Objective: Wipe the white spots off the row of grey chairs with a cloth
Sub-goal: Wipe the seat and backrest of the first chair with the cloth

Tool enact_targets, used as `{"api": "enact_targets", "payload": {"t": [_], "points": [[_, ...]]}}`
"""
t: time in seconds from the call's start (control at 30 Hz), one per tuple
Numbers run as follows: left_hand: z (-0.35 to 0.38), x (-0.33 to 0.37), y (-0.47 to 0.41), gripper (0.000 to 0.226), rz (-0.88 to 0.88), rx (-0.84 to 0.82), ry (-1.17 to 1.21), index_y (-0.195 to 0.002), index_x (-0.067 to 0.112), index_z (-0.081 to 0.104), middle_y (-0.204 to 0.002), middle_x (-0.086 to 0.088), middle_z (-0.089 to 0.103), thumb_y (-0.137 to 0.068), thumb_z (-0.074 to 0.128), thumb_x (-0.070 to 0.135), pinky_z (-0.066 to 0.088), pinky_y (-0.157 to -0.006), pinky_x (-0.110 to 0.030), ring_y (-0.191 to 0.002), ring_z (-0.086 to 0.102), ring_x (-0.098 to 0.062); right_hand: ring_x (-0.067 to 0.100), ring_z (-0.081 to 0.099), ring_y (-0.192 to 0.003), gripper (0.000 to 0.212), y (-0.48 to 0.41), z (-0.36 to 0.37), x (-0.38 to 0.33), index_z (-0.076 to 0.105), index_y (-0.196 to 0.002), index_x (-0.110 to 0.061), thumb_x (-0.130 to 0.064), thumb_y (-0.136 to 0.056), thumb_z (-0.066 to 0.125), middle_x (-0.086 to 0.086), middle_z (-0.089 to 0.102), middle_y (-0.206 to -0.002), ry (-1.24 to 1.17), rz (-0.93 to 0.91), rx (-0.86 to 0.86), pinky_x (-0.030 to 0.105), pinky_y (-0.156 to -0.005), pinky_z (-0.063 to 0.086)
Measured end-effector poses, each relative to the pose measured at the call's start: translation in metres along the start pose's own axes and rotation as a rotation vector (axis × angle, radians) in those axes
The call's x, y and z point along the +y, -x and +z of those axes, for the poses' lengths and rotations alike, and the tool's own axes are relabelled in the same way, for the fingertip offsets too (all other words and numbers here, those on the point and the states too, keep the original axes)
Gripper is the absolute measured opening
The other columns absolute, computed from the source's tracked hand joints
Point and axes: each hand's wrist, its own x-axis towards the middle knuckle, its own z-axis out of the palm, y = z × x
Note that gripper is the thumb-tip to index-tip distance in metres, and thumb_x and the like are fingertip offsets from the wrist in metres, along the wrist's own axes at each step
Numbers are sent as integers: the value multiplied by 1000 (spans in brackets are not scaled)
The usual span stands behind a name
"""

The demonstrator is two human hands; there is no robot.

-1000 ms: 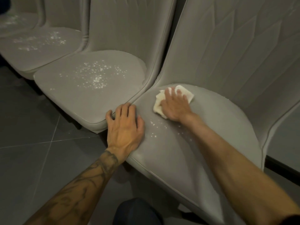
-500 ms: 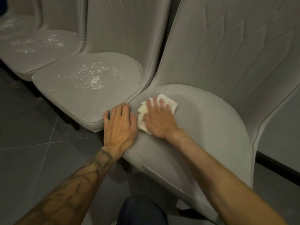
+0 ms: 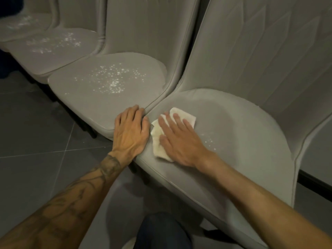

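A row of grey upholstered chairs runs from near right to far left. On the nearest chair seat (image 3: 242,133) my right hand (image 3: 179,139) lies flat, pressing a white cloth (image 3: 158,141) onto the seat's left side. A few white spots (image 3: 208,139) show just right of that hand. My left hand (image 3: 131,132) rests flat on the seat's left edge, at the seam with the second chair (image 3: 86,103), fingers together and holding nothing. A dense patch of white spots (image 3: 115,79) covers the second seat. The third seat (image 3: 45,56) is also speckled.
Dark grey floor tiles (image 3: 36,144) lie in front of the chairs at left. Tall padded chair backs (image 3: 260,56) rise behind the seats. My knee in dark trousers (image 3: 161,230) is below the nearest seat's front edge. A dark wall base (image 3: 316,180) runs at right.
My right hand has swept the cloth from the seat's back left forward towards its front left edge, next to my left hand. The left hand has stayed on the seat's edge.
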Motion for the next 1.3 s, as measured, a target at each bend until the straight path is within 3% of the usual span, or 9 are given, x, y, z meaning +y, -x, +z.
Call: {"api": "enact_targets", "payload": {"t": [0.2, 0.4, 0.6, 0.8, 0.87, 0.97, 1.03, 1.2, 1.3], "points": [[2, 3, 3, 53, -20, 41, -1, -139, 11, 61, -151, -9, 56, -103, 30, 34, 31, -121, -45, -142, 49, -27, 35, 0, -160, 63, -33, -7, -12, 5, -165, -14, -38, -110, 25, 9, 0, -174, -1, 245, 29, 52, -130, 5], [2, 4, 4, 53, -8, 50, 6, -138, 11, 62, -151, -9, 57, -102, 28, 32, 30, -121, -45, -142, 49, -27, 30, 5, -161, 62, 3, 5, -12, 10, -166, -19, -41, -110, 24, 6, 9, -174, 87, 3, 49, 48, -129, 10], [5, 6, 3, 50, -9, 78, -14, -134, 10, 62, -146, -11, 59, -102, 31, 33, 33, -117, -47, -137, 52, -29, 35, 10, -159, 62, 15, -17, 46, 8, -164, -15, -39, -110, 24, 8, 8, -173, 120, 393, 28, 50, -126, 15], [3, 7, 5, 54, 5, 57, -5, -136, 10, 61, -150, -12, 56, -101, 27, 33, 30, -119, -47, -140, 49, -30, 33, 2, -160, 62, 31, 9, -36, 9, -165, -18, -41, -110, 24, 6, 6, -173, 37, 97, 17, 52, -129, 8], [4, 5, 6, 52, 20, 74, -14, -134, 9, 62, -148, -14, 57, -101, 28, 33, 32, -117, -48, -138, 51, -32, 30, 4, -161, 61, 48, 0, -2, 7, -165, -19, -41, -110, 22, 4, 6, -174, 97, 129, 19, 48, -128, 9], [5, 5, 6, 50, 18, 94, -13, -132, 9, 62, -146, -14, 58, -101, 30, 32, 33, -116, -49, -136, 52, -34, 32, 9, -159, 59, 72, -14, 51, 8, -165, -17, -39, -111, 20, 5, 8, -173, 144, 368, 36, 47, -126, 14], [4, 6, 7, 51, 11, 96, -14, -131, 9, 63, -146, -15, 59, -101, 29, 33, 34, -116, -50, -136, 52, -35, 34, 10, -158, 60, 74, -14, 46, 9, -164, -17, -39, -110, 21, 6, 8, -173, 102, 457, 55, 49, -125, 15], [2, 7, 7, 52, 21, 80, -20, -133, 8, 62, -147, -16, 57, -100, 30, 33, 33, -116, -50, -137, 51, -35, 35, 6, -159, 61, 60, 10, -21, 14, -164, -18, -41, -109, 27, 5, 11, -173, 43, 225, 78, 51, -128, 7], [3, 7, 7, 52, 28, 78, -18, -134, 8, 61, -148, -16, 57, -101, 30, 33, 33, -117, -50, -137, 51, -36, 30, 8, -160, 60, 83, 1, 3, 13, -165, -22, -44, -110, 23, 1, 11, -173, 57, 203, 55, 50, -128, 11]]}}
